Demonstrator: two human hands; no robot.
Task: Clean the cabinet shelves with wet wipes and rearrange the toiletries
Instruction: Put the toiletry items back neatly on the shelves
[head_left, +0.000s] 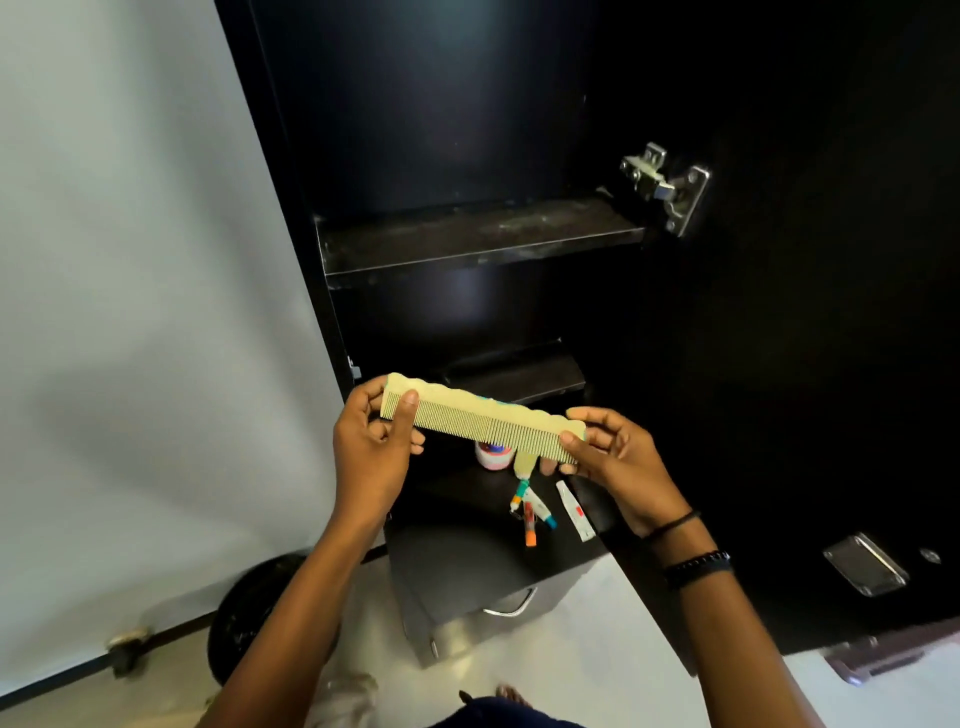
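Centrally, one comb (483, 422), left hand (370, 449) pinching one end, right hand (618, 462) the other

**Around the comb (480, 423)**

The left hand (371, 447) holds its left end, the right hand (618, 457) its right end. Behind and above the comb runs a cabinet shelf (478, 236), with a hinge (665, 187) up to the right. Below the comb, a jar (493, 456) and tubes (531, 514) lie on a drawer unit (457, 556).
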